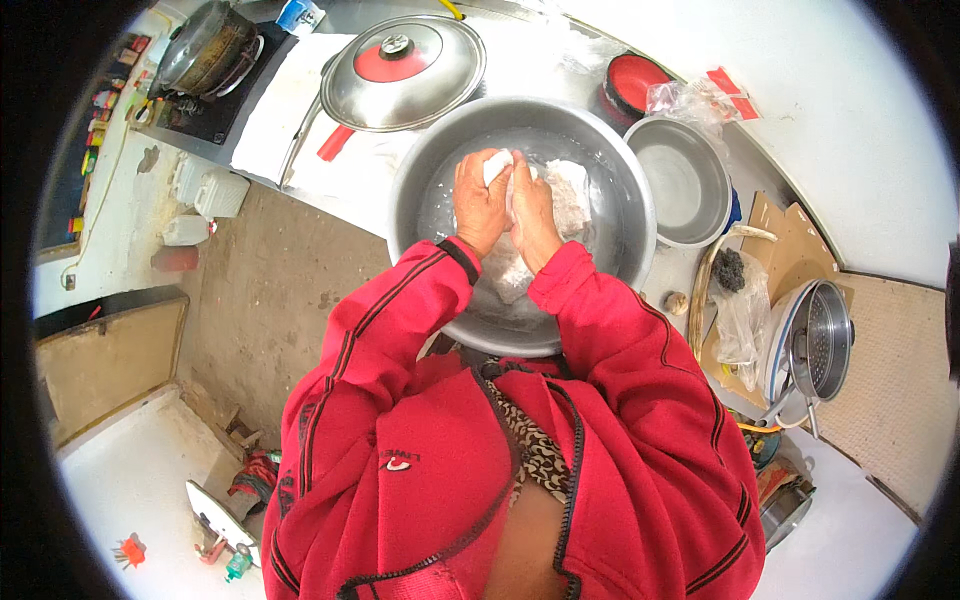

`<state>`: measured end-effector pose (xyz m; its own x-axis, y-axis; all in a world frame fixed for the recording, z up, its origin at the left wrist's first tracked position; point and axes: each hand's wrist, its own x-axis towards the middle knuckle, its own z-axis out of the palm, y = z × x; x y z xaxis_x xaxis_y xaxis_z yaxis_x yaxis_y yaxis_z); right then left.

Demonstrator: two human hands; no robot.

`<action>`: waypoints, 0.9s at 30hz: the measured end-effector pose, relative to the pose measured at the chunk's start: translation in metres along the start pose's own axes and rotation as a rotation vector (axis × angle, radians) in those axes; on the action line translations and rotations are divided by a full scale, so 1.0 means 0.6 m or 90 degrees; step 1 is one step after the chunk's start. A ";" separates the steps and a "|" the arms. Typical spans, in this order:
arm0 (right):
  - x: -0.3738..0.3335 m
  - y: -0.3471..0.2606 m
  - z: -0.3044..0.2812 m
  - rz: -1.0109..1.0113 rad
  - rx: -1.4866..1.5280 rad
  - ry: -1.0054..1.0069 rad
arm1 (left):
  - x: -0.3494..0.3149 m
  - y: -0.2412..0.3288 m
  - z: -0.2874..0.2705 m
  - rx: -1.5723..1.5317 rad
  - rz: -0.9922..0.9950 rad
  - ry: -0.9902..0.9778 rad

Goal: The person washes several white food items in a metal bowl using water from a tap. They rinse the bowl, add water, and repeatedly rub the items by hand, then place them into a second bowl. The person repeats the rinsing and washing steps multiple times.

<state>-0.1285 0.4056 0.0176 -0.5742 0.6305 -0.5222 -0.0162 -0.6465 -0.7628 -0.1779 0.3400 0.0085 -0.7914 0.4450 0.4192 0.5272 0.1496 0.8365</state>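
A wide grey metal basin holds water, and both my hands are over it. My left hand and my right hand are close together, closed around a soft white piece that pokes out above the fingers. Its kind is not clear; it could be wet cloth. More pale, wet, crumpled material lies in the water beside my right hand, and another pale part shows below my wrists. Whether these parts join the piece in my hands is hidden.
A lidded steel wok stands left behind the basin. Right of it are a smaller grey basin and a red bowl. Farther right lie a colander and a plastic bag. A dark pot sits on the stove at far left.
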 end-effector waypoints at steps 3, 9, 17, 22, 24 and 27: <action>-0.022 -0.034 0.012 0.065 -0.045 0.053 | -0.005 0.006 0.006 -0.094 -0.148 0.031; 0.039 0.004 -0.019 -0.095 -0.110 0.028 | 0.015 0.034 0.002 -0.085 -0.200 0.032; 0.048 -0.036 -0.014 -0.124 -0.226 -0.038 | 0.031 -0.019 0.010 -0.262 -0.297 0.040; 0.132 -0.022 -0.030 -0.257 -0.408 -0.147 | 0.049 -0.057 -0.026 -0.410 -0.478 -0.063; 0.160 -0.004 -0.037 -0.344 -0.452 -0.170 | 0.055 -0.067 -0.043 -0.426 -0.506 -0.114; 0.175 0.023 -0.056 -0.475 -0.545 -0.135 | 0.058 -0.079 -0.070 -0.408 -0.550 -0.144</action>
<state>-0.1615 0.4776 -0.0608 -0.7831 0.5955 0.1794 0.1046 0.4104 -0.9059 -0.2437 0.3112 -0.0019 -0.7066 0.5724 -0.4161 -0.4879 0.0318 0.8723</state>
